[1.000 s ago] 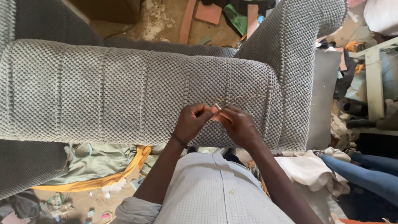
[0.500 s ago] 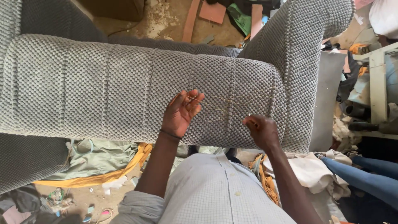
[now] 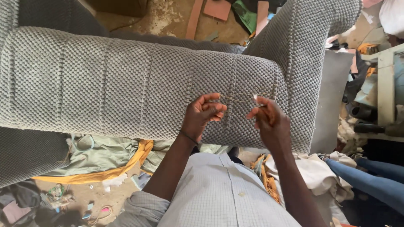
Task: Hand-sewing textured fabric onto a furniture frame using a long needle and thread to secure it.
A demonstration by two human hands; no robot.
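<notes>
Close together, both hands (image 3: 235, 115) pinching thread (image 3: 240, 98) near grey cushion (image 3: 126, 84) edge.

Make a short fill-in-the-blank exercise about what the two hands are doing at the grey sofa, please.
1. The left hand and the right hand hold a thin ____ stretched between them.
2. Both hands are in front of the back of a ____ sofa with a bumpy cover.
3. The thin wristband is on the ____ wrist.
4. The person's shirt is light, with a fine ____ pattern.

Missing words: thread; grey; left; check
</notes>
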